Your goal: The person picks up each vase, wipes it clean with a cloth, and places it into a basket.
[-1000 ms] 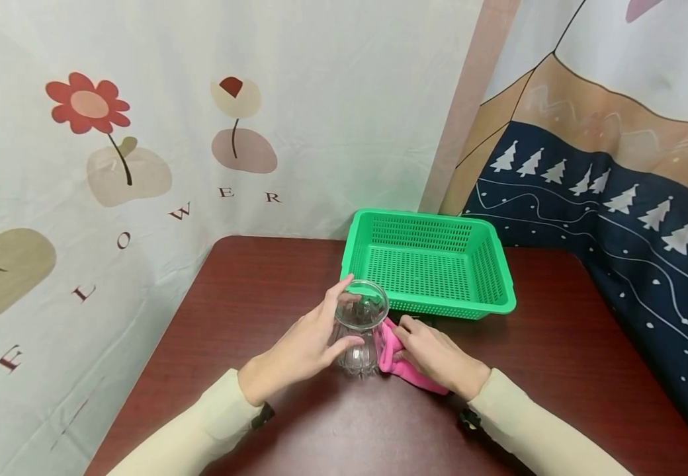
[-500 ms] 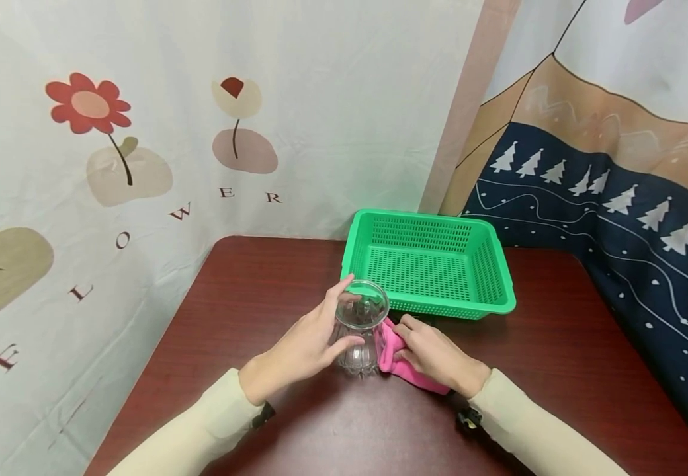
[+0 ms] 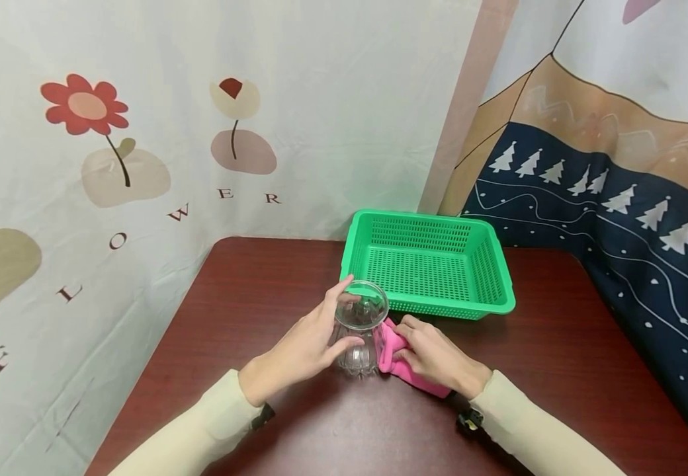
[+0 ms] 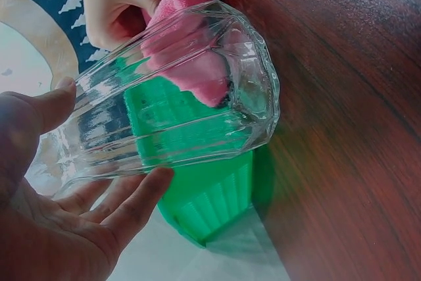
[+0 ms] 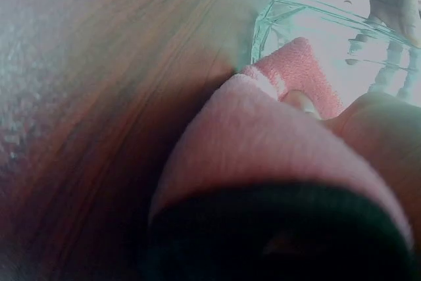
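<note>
At the near middle of the dark wooden table [image 3: 249, 297], my left hand [image 3: 302, 350] is curling round a ribbed clear glass [image 3: 358, 334], thumb on one side and fingers on the other, seemingly to steady it upright. My right hand [image 3: 436, 357] is gripping a pink cloth [image 3: 388, 347] and pressing it against the glass's side, which I judge to be wiping. The glass is standing just in front of a green perforated plastic basket [image 3: 499, 277], apart from it. The glass is holding nothing; the basket is holding nothing either. Printed fabric backdrops [image 3: 141, 132] are hanging behind the table.
</note>
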Action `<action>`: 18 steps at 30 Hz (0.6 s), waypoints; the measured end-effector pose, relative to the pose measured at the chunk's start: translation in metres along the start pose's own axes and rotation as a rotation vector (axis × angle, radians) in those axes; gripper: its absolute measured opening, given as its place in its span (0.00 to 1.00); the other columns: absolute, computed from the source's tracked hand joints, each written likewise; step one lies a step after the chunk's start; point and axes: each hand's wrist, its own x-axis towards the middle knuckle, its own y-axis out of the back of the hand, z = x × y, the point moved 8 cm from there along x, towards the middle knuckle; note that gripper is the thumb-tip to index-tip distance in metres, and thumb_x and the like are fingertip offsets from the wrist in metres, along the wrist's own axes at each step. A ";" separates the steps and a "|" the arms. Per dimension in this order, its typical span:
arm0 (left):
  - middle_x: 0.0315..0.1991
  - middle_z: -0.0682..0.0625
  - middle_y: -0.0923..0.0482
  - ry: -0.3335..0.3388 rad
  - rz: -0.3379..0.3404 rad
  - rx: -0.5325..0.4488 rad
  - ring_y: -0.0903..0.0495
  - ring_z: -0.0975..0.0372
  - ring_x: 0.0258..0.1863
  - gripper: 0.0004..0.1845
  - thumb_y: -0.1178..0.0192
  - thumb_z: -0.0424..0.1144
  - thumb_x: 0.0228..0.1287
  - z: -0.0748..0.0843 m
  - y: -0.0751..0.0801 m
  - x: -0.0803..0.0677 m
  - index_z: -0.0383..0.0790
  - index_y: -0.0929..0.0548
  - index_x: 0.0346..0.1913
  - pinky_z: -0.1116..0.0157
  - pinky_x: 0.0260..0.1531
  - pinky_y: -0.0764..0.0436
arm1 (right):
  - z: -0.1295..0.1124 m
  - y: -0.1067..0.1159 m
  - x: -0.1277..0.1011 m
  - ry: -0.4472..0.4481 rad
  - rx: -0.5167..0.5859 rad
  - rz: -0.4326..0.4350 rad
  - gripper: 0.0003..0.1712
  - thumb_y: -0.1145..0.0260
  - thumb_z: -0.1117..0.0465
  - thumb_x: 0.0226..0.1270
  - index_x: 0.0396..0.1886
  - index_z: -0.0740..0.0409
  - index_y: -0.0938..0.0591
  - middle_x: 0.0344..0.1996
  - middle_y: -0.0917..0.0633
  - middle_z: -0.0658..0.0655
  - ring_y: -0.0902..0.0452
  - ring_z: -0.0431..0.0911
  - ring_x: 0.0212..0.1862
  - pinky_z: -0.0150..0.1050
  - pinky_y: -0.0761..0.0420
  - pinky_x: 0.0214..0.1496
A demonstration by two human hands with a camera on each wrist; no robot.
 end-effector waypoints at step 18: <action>0.76 0.40 0.15 -0.001 -0.003 0.005 0.12 0.48 0.75 0.62 0.19 0.43 0.76 0.001 0.001 0.001 0.44 0.54 0.96 0.47 0.74 0.12 | -0.015 0.020 -0.002 0.051 0.003 0.102 0.15 0.14 0.62 0.73 0.53 0.57 0.09 0.39 0.19 0.48 0.28 0.35 0.38 0.30 0.17 0.40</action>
